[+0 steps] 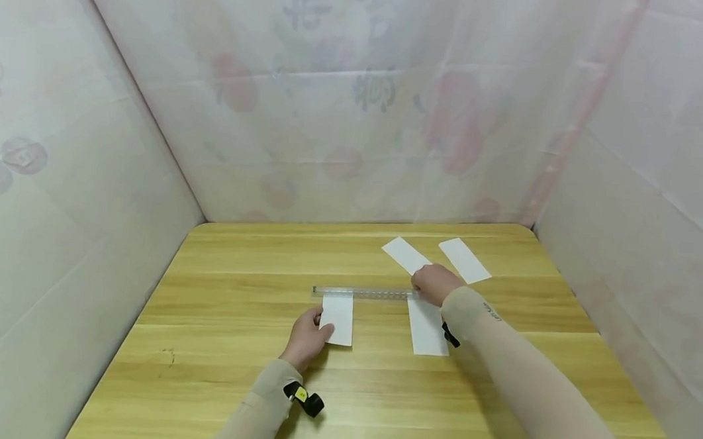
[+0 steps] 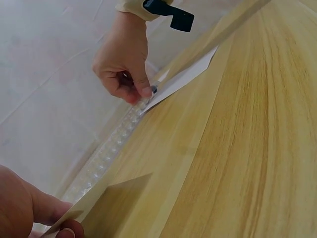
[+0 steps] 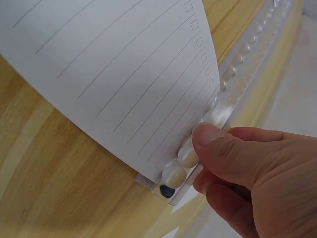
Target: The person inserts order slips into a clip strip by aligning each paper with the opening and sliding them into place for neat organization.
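My remote feed lists: left hand (image 1: 305,338), pinching a white slip (image 1: 339,319); clear, knobbly strip (image 1: 380,294), lying across the wood-grain table (image 1: 213,345); ruled paper sheet (image 1: 426,331), meeting it; right hand (image 1: 437,285), pinching the strip's right end; oblong paper (image 1: 465,260), beyond.

One wood-grain table (image 1: 236,260), far corners rounded, bears small dark marks (image 1: 168,354) toward its left edge; one creased, whitish back sheet (image 1: 308,144), faintly printed with reddish shapes and characters, hangs beyond the far edge; left sheet (image 1: 88,232) and right sheet (image 1: 655,229) flank the side edges.
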`<action>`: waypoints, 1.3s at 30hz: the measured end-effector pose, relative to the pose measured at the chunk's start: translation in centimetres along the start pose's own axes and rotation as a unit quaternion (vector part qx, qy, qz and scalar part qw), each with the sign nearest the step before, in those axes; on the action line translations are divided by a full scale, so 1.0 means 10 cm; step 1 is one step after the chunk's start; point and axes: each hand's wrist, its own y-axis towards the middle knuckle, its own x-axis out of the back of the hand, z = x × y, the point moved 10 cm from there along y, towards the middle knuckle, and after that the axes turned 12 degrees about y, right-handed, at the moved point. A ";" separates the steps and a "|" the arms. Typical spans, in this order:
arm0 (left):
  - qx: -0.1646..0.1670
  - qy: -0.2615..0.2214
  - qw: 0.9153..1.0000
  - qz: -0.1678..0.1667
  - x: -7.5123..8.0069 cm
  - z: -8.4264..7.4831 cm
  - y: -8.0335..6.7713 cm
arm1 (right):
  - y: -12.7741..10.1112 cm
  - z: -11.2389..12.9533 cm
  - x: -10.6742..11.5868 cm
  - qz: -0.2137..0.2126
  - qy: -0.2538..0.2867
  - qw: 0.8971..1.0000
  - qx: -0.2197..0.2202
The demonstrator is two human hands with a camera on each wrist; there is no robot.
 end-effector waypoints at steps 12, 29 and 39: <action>0.007 0.000 1.000 0.000 0.03 0.08 0.02 | 0.09 0.03 -0.01 0.002 0.008 1.000 -0.002; -0.010 -0.006 1.000 0.019 -0.09 -0.03 0.04 | 0.04 -0.02 -0.02 0.017 -0.002 1.000 -0.010; -0.008 -0.028 0.999 0.022 -0.04 0.01 0.02 | 0.12 0.05 -0.05 -0.001 -0.001 1.000 0.003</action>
